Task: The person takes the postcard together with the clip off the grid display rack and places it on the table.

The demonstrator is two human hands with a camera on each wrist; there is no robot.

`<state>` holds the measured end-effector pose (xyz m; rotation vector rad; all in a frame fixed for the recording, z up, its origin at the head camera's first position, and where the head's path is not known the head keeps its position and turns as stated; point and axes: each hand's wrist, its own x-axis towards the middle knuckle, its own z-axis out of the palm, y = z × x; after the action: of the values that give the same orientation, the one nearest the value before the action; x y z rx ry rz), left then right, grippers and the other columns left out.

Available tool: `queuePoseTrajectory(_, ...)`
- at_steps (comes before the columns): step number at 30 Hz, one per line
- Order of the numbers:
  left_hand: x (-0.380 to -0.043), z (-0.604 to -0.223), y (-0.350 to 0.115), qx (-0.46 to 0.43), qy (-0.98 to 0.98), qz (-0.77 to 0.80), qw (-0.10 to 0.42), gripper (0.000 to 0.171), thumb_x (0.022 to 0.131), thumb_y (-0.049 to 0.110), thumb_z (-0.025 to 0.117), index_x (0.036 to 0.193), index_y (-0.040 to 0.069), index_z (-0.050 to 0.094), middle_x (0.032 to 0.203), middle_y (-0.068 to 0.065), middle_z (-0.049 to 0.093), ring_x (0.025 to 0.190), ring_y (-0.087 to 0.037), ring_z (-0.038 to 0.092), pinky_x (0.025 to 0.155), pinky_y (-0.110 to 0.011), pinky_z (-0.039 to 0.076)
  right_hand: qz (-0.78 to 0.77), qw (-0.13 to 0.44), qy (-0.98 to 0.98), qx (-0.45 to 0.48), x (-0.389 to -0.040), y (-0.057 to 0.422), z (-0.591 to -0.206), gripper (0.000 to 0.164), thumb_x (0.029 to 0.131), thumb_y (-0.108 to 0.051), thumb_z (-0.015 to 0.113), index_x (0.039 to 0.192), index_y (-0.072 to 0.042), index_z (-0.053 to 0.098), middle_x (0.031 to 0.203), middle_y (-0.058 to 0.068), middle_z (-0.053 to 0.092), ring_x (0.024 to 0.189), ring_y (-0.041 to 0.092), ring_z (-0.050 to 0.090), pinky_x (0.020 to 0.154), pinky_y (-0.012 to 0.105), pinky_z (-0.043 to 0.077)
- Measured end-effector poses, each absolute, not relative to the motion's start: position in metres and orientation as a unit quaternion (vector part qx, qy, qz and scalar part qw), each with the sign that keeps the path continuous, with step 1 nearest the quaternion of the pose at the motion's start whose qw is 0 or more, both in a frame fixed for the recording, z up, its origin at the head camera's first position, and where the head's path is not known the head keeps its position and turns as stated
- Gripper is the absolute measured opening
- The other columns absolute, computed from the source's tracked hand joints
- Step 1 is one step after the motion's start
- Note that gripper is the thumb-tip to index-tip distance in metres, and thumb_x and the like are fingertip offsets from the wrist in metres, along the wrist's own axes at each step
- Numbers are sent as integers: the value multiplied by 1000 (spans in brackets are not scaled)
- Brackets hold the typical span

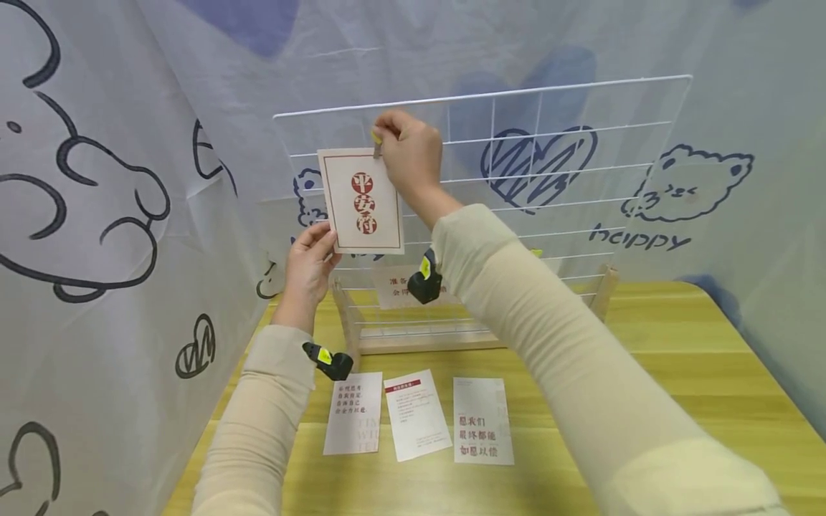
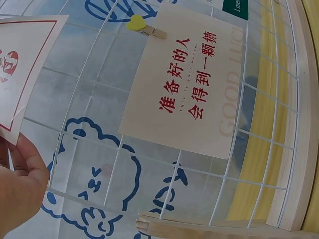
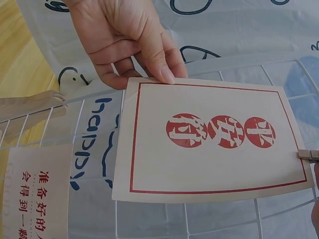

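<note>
In the head view a white card (image 1: 363, 204) with a red border and red round characters stands before the upper left of a white wire grid (image 1: 484, 96). My left hand (image 1: 310, 261) pinches its lower left corner between thumb and fingers. At its top edge my right hand (image 1: 413, 154) pinches a small wooden clothespin (image 1: 377, 149) with a yellow end, its jaws over the card's edge. Whether the clothespin also grips a wire is hidden. Lower on the grid hangs another card (image 2: 184, 84), held by a clothespin (image 2: 152, 31) with a yellow heart.
Three printed cards lie side by side on the wooden table (image 1: 671, 322): a left one (image 1: 353, 416), a middle one (image 1: 418, 417) and a right one (image 1: 482, 421). The grid stands in a wooden base (image 1: 426, 344). A patterned cloth (image 1: 226, 64) hangs behind and to the left.
</note>
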<state>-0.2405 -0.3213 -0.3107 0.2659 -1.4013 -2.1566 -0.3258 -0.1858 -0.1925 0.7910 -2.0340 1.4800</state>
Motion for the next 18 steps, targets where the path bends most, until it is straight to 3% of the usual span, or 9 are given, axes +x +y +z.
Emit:
queuePoseTrajectory(8, -241, -311, -319, 91, -524, -802, 272, 19, 82, 1, 55, 75, 17, 63, 76, 3, 58, 64, -10, 51, 63, -21, 41, 557, 269, -736, 277, -328, -184, -190, 6, 79, -8, 61, 79, -5, 67, 77, 2, 66, 67, 8, 57, 59, 11, 41)
queuePoseTrajectory(18, -242, -313, -322, 95, -516, -807, 270, 21, 82, -1, 53, 74, 16, 62, 75, 3, 58, 63, -10, 51, 62, -21, 41, 599, 247, -714, 264, -329, -180, -188, 6, 77, -8, 63, 80, -3, 66, 77, 4, 65, 65, 8, 55, 58, 11, 41)
